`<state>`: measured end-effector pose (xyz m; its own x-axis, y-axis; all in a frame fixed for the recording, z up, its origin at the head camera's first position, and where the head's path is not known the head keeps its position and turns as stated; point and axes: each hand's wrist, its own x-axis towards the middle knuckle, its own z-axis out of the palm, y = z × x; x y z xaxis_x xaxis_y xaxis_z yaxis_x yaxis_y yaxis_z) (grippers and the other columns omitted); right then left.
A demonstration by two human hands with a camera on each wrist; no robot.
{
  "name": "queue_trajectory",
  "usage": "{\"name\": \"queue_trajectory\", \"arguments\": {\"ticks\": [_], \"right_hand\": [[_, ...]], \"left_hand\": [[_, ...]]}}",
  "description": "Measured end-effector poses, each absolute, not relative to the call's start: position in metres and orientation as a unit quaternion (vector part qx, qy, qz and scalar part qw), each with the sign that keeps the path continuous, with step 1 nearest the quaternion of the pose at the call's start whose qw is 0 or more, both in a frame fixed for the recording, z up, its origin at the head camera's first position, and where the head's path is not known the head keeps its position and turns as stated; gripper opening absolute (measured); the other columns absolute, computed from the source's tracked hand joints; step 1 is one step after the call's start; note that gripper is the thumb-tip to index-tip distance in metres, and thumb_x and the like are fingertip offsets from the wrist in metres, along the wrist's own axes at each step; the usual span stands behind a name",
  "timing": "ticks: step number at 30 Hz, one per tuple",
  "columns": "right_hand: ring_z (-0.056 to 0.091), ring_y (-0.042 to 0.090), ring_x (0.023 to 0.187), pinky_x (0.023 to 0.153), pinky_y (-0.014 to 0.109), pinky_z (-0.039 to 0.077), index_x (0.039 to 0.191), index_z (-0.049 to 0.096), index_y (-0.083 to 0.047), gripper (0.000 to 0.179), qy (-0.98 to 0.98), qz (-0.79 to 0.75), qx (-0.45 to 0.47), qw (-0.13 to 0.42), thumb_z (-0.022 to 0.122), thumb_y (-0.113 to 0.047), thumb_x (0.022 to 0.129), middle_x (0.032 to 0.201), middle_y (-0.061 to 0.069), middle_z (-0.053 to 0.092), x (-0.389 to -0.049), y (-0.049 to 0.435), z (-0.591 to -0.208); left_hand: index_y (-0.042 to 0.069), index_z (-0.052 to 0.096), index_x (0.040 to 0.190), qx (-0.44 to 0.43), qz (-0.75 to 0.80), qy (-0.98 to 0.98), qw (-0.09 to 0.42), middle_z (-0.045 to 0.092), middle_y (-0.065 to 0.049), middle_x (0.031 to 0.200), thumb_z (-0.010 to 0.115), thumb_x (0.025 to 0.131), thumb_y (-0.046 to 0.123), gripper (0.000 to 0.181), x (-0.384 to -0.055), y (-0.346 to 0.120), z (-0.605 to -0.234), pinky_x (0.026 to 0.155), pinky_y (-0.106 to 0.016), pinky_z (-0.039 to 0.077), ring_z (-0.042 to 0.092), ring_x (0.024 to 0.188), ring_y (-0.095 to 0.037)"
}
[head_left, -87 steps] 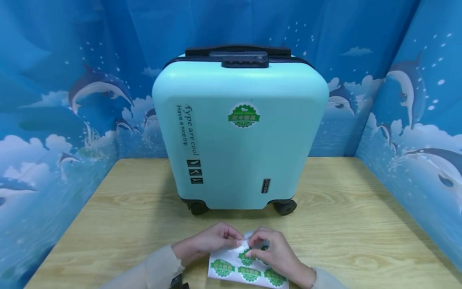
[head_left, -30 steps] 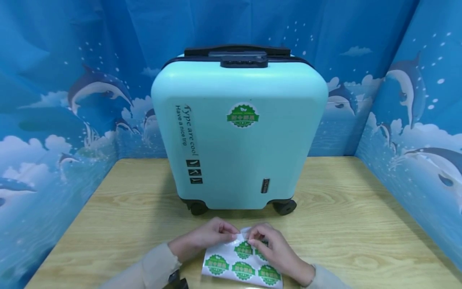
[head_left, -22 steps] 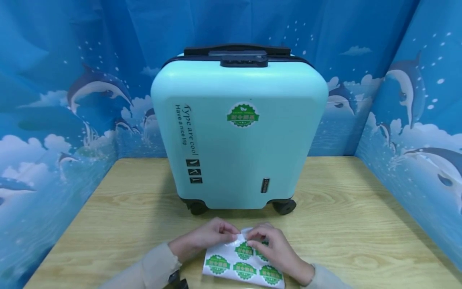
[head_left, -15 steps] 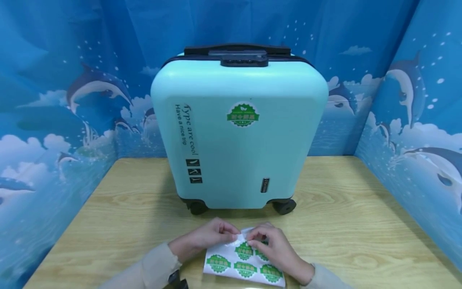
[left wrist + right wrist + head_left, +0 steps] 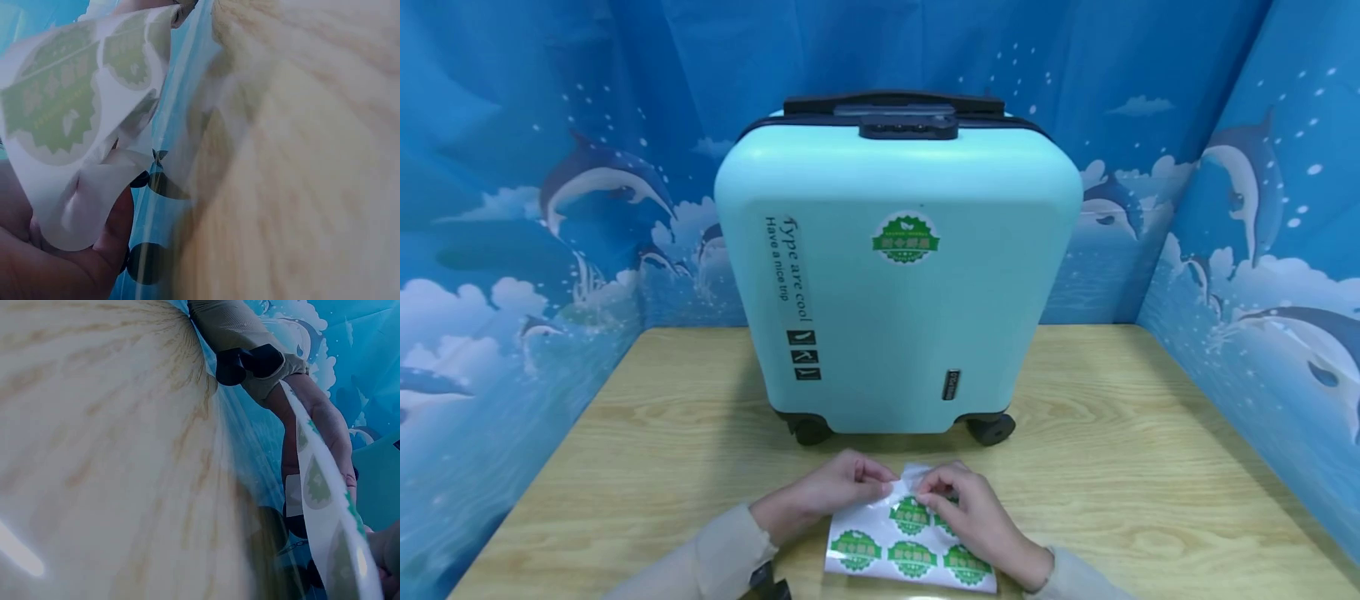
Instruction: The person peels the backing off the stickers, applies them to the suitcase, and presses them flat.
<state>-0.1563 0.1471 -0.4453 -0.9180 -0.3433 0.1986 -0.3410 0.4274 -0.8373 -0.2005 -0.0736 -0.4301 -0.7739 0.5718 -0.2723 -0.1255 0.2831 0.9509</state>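
A white sheet of round green badge stickers is held up between both hands, in front of the suitcase. My left hand pinches its top left corner between thumb and fingers. At the top edge my right hand pinches the sheet or a sticker's edge; the fingers hide exactly which. A pale flap shows between the hands. In the left wrist view the sheet bends over the left fingers. The right wrist view catches the sheet nearly edge-on.
A mint-green suitcase stands upright on wheels on the wooden table. One round green sticker is on its upper front. Printed lettering runs down its left side. Blue dolphin-print curtains surround the table.
Since the earliest frame, both hands have shifted slightly up and left with the sheet. Over the last second the sheet's lower edge has lifted a little, and more of the pale flap shows.
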Motion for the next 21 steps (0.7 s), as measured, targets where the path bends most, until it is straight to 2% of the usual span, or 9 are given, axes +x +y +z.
{"name": "queue_trajectory", "arguments": {"ticks": [8,14,21], "right_hand": [[0.054,0.007,0.083,0.073,0.023,0.051,0.090,0.066,-0.012,0.007,0.830,-0.520,-0.203,0.016,0.065,-0.019,0.088,0.088,-0.003,0.061,-0.1551,0.1472,-0.4427],[0.055,0.008,0.081,0.073,0.024,0.051,0.089,0.066,-0.010,0.007,0.829,-0.522,-0.201,0.009,0.065,-0.017,0.088,0.086,-0.002,0.062,-0.1570,0.1481,-0.4451],[0.058,0.010,0.084,0.078,0.025,0.051,0.088,0.064,-0.005,0.008,0.815,-0.552,-0.176,0.016,0.063,-0.013,0.089,0.087,0.003,0.063,-0.1587,0.1502,-0.4430]], "left_hand": [[0.003,0.068,0.103,0.116,0.557,0.768,0.293,0.068,-0.004,0.086,0.064,0.085,0.009,0.019,-0.2006,-0.0729,-0.4302,0.069,-0.025,0.049,0.060,0.071,-0.014],[0.003,0.067,0.104,0.109,0.558,0.770,0.291,0.067,-0.006,0.083,0.062,0.086,0.008,0.019,-0.2006,-0.0747,-0.4296,0.060,-0.021,0.051,0.060,0.065,-0.012],[0.001,0.066,0.104,0.105,0.566,0.766,0.285,0.067,-0.007,0.084,0.062,0.086,0.007,0.020,-0.2002,-0.0798,-0.4301,0.063,-0.024,0.052,0.061,0.068,-0.014]]}}
